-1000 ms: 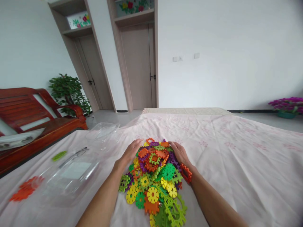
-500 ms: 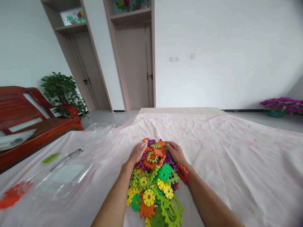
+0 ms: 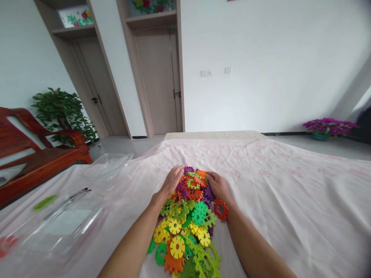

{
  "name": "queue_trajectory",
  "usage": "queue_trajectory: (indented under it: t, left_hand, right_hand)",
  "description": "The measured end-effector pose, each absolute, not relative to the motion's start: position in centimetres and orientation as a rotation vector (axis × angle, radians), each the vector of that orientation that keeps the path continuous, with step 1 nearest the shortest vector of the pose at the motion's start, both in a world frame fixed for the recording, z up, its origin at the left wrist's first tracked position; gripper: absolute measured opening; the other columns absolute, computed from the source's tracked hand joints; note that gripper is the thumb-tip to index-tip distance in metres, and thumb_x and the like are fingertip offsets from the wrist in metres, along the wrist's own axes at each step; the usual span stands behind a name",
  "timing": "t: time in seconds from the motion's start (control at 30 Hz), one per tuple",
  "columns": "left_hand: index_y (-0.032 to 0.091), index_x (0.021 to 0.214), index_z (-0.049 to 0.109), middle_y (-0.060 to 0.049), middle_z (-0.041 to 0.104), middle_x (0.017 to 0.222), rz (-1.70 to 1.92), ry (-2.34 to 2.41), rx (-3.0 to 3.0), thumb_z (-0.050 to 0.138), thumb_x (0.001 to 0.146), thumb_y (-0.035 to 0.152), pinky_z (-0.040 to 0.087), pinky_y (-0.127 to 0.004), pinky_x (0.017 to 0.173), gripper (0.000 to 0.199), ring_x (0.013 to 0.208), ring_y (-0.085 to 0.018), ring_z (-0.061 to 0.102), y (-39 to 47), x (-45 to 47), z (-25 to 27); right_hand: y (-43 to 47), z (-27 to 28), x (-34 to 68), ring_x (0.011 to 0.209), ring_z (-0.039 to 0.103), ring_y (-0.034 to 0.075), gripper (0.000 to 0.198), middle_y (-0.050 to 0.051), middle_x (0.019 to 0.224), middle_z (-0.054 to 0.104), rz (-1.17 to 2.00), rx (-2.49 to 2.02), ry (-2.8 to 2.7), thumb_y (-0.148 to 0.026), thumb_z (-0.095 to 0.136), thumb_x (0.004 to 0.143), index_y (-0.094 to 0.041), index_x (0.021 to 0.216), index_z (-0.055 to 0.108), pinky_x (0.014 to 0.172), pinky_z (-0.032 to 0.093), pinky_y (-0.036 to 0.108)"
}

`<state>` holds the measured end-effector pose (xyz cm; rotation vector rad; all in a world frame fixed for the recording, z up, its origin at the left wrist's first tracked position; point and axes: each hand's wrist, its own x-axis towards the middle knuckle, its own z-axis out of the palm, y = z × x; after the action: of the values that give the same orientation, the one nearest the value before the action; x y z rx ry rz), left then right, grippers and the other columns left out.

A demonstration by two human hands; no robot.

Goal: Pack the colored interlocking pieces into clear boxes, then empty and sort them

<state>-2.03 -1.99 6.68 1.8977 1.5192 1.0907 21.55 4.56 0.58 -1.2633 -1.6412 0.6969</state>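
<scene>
A heap of plastic interlocking building pieces (image 3: 191,193) lies on the cloth in front of me, in orange, purple, yellow and green. My left hand (image 3: 173,180) rests along the heap's far left side, fingers stretched forward against the pieces. On the opposite side my right hand (image 3: 217,185) presses its palm side to the heap, its fingers partly hidden. An orange square piece (image 3: 220,209) leans by my right wrist. Nearer to me lie a yellow notched disc (image 3: 177,247), a green notched disc (image 3: 199,213) and an orange toothed piece (image 3: 174,263).
A pale flowered cloth (image 3: 275,200) covers the surface. To the left are a clear plastic container (image 3: 108,170), a clear plastic lid (image 3: 68,222), a light green piece (image 3: 45,202) and blurred red-orange pieces (image 3: 7,244). A wooden bench (image 3: 58,154) stands beyond.
My left hand has shifted slightly up and flattened along the heap, and pieces near its top have moved a little. The whole view has turned slightly to the right.
</scene>
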Motion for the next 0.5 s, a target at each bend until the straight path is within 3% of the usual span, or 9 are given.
queue_trajectory:
  t: [0.2, 0.27, 0.3, 0.4, 0.5]
  left_hand:
    - [0.038, 0.141, 0.049, -0.001, 0.031, 0.159, 0.655, 1.241, 2.409, 0.044, 0.092, 0.062, 0.011, -0.055, 0.121, 0.055, 0.149, -0.031, 0.019, -12.7, 0.0, 9.7]
    - [0.04, 0.145, 0.042, -0.004, 0.028, 0.16, 0.512, 1.092, 2.58, 0.054, 0.084, 0.066, 0.007, -0.059, 0.12, 0.068, 0.149, -0.034, 0.018, -15.9, 1.4, 8.9]
    - [0.04, 0.145, 0.041, -0.006, 0.029, 0.159, 0.472, 1.012, 2.665, 0.058, 0.082, 0.067, 0.008, -0.06, 0.12, 0.071, 0.148, -0.035, 0.02, -17.1, 2.0, 8.3]
    - [0.041, 0.138, 0.049, -0.006, 0.042, 0.153, 0.43, 0.872, 2.904, 0.047, 0.096, 0.043, 0.018, -0.059, 0.119, 0.041, 0.145, -0.029, 0.031, -18.7, 3.4, 6.2]
    - [0.035, 0.13, 0.055, -0.007, 0.05, 0.147, 0.425, 0.847, 3.047, 0.05, 0.094, 0.048, 0.018, -0.062, 0.117, 0.039, 0.143, -0.031, 0.034, -18.0, 3.6, 5.3]
  right_hand:
    - [4.6, 0.3, 21.2, 0.098, 0.067, 0.025, 0.033, 0.004, 0.104, 0.075, 0.645, -1.28, -1.662, -0.033, 0.05, 0.08, -0.025, 0.1, 0.075, 0.091, 0.048, 0.038]
    - [4.6, 0.2, 21.2, 0.098, 0.067, 0.025, 0.033, 0.004, 0.105, 0.075, 0.616, -1.282, -1.682, -0.031, 0.05, 0.079, -0.025, 0.099, 0.076, 0.091, 0.048, 0.038]
    - [4.6, 0.1, 21.2, 0.098, 0.067, 0.025, 0.033, 0.005, 0.104, 0.075, 0.604, -1.281, -1.691, -0.03, 0.05, 0.079, -0.025, 0.099, 0.076, 0.092, 0.048, 0.038]
    - [4.7, -0.3, 21.2, 0.098, 0.067, 0.025, 0.034, 0.005, 0.104, 0.075, 0.578, -1.266, -1.711, -0.028, 0.049, 0.079, -0.024, 0.099, 0.076, 0.091, 0.049, 0.038]
    - [4.8, -0.6, 21.3, 0.099, 0.067, 0.024, 0.034, 0.005, 0.106, 0.075, 0.565, -1.268, -1.724, -0.027, 0.049, 0.08, -0.024, 0.1, 0.076, 0.091, 0.049, 0.036]
